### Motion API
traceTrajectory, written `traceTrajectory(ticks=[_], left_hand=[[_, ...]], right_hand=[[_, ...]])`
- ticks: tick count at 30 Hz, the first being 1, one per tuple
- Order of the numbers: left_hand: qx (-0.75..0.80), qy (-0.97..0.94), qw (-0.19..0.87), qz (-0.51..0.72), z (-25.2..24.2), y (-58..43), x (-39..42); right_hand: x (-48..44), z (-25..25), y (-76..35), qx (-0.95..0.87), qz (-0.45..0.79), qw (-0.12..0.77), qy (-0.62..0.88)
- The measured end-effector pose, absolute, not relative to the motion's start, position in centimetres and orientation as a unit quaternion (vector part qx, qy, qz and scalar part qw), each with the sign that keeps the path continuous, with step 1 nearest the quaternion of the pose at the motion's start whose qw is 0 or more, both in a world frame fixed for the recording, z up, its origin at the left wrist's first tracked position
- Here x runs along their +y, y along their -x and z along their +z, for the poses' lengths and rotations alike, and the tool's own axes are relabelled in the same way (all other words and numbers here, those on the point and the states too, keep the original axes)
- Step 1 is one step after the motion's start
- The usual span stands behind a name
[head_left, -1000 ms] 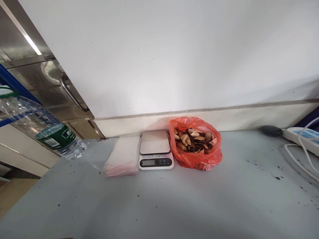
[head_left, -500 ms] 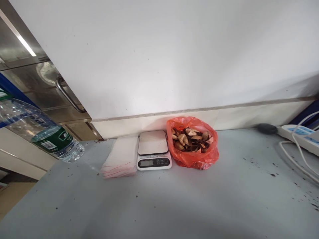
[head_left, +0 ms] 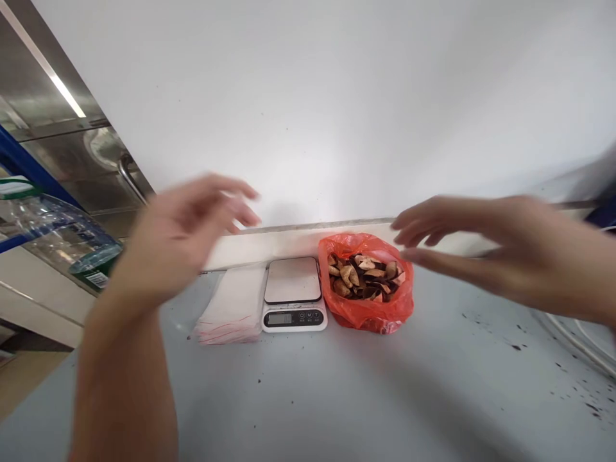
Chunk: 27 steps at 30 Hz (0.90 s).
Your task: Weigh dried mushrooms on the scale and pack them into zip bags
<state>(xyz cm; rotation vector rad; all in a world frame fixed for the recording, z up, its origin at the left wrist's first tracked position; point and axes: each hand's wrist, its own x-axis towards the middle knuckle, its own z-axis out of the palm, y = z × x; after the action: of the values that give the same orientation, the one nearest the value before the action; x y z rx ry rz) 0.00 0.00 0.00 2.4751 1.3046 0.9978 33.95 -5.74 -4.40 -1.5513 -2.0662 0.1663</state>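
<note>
Left hand hangs over the table's left side, fingers spread, holding nothing; right hand open and empty too, fingertips above the red bag of brown dried pieces, not touching; bag sits far, by the wall, just right of the scale; zip pouches lie left of it; both hands blurred.
</note>
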Motion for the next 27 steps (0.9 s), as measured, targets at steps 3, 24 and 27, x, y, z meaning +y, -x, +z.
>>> traceTrajectory(ticks=[3, 24, 27], left_hand=[[0.464, -0.865, 0.159, 0.103, -1.6, -1.2, 0.9], [0.581, -0.757, 0.244, -0.174, -5.1, 5.1, 5.1], [0.584, -0.755, 0.24, -0.177, -4.9, 4.9, 4.8]], right_hand=[[-3.1, -4.9, -31.3, -0.771, 0.147, 0.177, 0.594], [1.3, -6.6, -22.7, -0.614, 0.138, -0.064, 0.774], [1.1, -7.1, -23.1, -0.626, 0.153, -0.051, 0.763]])
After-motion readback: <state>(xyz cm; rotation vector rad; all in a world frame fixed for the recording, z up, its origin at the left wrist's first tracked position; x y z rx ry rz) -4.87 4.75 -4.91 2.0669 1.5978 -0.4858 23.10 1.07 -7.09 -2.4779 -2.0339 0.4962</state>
